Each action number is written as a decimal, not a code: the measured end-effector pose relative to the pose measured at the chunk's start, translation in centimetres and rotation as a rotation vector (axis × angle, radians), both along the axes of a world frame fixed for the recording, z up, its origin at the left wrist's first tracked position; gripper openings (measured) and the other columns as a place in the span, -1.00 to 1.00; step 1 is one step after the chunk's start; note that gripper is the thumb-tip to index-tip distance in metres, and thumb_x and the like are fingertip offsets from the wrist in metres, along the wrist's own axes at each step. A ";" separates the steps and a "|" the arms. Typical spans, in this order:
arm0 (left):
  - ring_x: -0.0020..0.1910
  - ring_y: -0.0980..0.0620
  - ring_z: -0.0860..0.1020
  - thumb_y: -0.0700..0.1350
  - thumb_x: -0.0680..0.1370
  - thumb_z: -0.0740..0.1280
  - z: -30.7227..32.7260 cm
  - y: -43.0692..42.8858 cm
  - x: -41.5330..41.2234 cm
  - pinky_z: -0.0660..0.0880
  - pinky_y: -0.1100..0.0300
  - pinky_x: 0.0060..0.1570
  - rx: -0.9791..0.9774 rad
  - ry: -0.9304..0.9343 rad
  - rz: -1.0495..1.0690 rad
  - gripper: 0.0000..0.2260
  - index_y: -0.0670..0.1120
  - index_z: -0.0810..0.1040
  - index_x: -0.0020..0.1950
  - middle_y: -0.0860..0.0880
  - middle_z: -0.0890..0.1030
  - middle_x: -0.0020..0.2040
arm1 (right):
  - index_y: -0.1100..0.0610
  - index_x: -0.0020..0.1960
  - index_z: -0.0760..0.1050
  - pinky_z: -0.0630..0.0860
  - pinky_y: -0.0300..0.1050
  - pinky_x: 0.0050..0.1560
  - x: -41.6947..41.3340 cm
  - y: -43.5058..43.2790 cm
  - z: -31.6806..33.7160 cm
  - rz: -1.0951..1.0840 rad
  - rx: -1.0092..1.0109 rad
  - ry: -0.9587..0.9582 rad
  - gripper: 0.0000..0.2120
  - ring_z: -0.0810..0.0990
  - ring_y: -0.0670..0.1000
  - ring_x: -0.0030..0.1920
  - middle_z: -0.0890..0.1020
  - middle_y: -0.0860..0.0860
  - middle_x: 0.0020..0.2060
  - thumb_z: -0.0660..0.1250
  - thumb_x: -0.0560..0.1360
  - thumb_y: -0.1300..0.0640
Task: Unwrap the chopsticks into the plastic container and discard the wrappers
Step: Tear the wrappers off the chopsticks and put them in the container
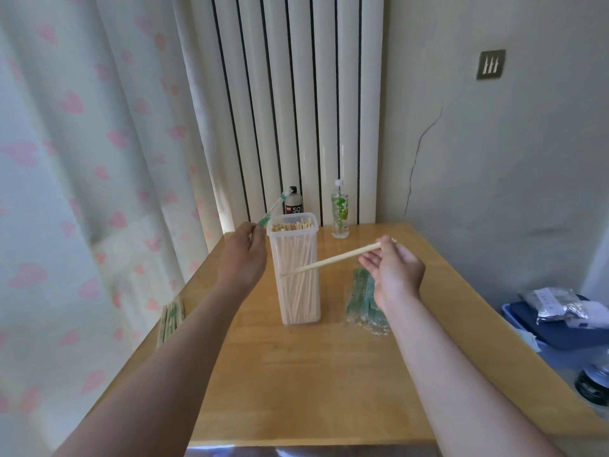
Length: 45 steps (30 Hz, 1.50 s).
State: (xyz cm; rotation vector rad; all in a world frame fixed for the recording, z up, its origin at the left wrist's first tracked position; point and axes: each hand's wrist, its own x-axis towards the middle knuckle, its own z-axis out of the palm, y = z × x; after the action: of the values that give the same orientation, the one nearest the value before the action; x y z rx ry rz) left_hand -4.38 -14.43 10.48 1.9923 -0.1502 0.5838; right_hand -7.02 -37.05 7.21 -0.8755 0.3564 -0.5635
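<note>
Two arms and two hands of a person are seen. The left arm (158, 374) and the right arm (461, 374) are bare from the wrist to the edge of the picture. Each arm is shown long and smooth, wide near the bottom edge and thinner at the wrist. The left hand (245, 255) is seen from the back and is in shade. The right hand (395, 272) is seen from the palm side and is lit more brightly. The fingers are bare.

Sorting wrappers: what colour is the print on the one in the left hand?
Green, on a clear wrapper; head view.
</note>
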 end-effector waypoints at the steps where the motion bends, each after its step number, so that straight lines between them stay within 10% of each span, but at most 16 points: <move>1: -0.38 0.00 0.39 -0.01 0.69 0.13 0.1 0.1 0.1 0.36 0.04 -0.33 -0.019 0.007 -0.012 -0.77 -0.04 0.53 0.01 -0.04 0.48 -0.33 | 0.26 0.02 0.60 0.69 -0.07 -0.08 0.3 0.1 1.4 -0.007 -0.045 -0.031 -0.86 0.74 0.04 -0.21 0.69 0.15 -0.16 0.35 0.64 0.18; 9: -0.34 0.01 0.44 -0.03 0.67 0.14 1.4 0.3 1.7 0.39 0.09 -0.33 -0.171 0.026 0.000 -0.76 -0.06 0.58 0.03 -0.06 0.55 -0.26 | 0.28 -0.13 0.58 0.65 -0.15 -0.27 4.3 1.9 11.4 -0.144 -0.431 -0.229 -0.77 0.63 -0.05 -0.42 0.61 0.09 -0.38 0.31 0.65 0.21; 16: -0.45 0.08 0.38 -0.01 0.68 0.13 2.3 0.4 3.2 0.34 0.18 -0.42 -0.213 0.056 0.001 -0.75 -0.03 0.58 0.12 0.03 0.51 -0.32 | 0.21 -0.25 0.50 0.64 0.18 -0.22 6.5 4.9 13.3 -0.231 -1.013 -0.273 -0.69 0.67 0.18 -0.28 0.62 0.15 -0.35 0.28 0.63 0.09; 23: -0.46 0.10 0.34 -0.07 0.70 0.12 1.3 0.9 2.5 0.29 0.25 -0.47 -0.199 0.058 -0.022 -0.78 -0.04 0.55 0.09 0.01 0.45 -0.37 | 0.14 0.14 0.57 0.52 -0.07 -0.21 7.3 8.1 10.1 0.012 -1.494 -0.196 -0.87 0.59 0.03 -0.23 0.63 0.03 -0.19 0.29 0.64 0.15; 28: -0.33 0.03 0.42 -0.11 0.69 0.14 0.0 1.6 2.2 0.36 0.11 -0.30 -0.205 0.046 -0.001 -0.77 -0.06 0.54 -0.07 -0.06 0.50 -0.28 | 0.14 -0.05 0.70 0.59 -0.02 0.07 9.2 8.4 7.9 0.303 -1.725 0.042 -0.87 0.67 0.01 -0.02 0.72 0.01 -0.03 0.39 0.59 0.15; 32: -0.35 0.04 0.39 -0.11 0.69 0.15 -0.9 2.0 2.5 0.33 0.11 -0.31 -0.219 0.059 -0.008 -0.76 -0.17 0.56 0.00 -0.07 0.47 -0.30 | 0.12 0.00 0.74 0.49 -0.21 -0.07 10.0 8.8 8.7 0.476 -1.760 0.153 -0.84 0.65 -0.03 -0.01 0.69 -0.03 0.00 0.39 0.61 0.11; 38: -0.33 0.03 0.40 -0.11 0.70 0.14 -1.0 2.1 2.2 0.36 0.10 -0.28 -0.229 0.065 -0.049 -0.78 -0.13 0.55 0.00 -0.08 0.48 -0.26 | 0.08 -0.38 0.24 0.18 -0.08 -0.32 10.9 9.7 8.5 0.548 -1.826 0.286 -0.57 0.26 0.00 -0.44 0.27 0.00 -0.44 0.19 0.66 0.17; 42: -0.31 -0.01 0.40 -0.11 0.70 0.15 -0.9 2.0 2.1 0.36 0.05 -0.26 -0.265 0.078 -0.068 -0.77 -0.11 0.56 -0.02 -0.08 0.46 -0.29 | 0.09 0.02 0.66 0.51 -0.07 -0.16 10.8 9.9 8.8 0.561 -1.887 0.286 -0.73 0.59 0.03 -0.17 0.61 0.05 -0.08 0.17 0.66 0.19; 45: -0.28 -0.03 0.41 -0.13 0.69 0.16 -0.5 1.7 1.6 0.37 0.05 -0.23 -0.283 0.091 -0.092 -0.75 -0.22 0.57 0.03 -0.10 0.47 -0.27 | 0.25 0.29 0.59 0.60 0.16 0.13 10.4 9.6 8.9 0.500 -1.838 0.259 -0.68 0.63 0.27 0.13 0.62 0.18 0.29 0.21 0.65 0.16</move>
State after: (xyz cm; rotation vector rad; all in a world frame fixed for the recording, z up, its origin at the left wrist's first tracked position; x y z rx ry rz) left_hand -2.74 -12.76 9.99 1.7237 -0.0967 0.4285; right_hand 3.42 -27.45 16.07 -2.7166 -0.3001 -0.1627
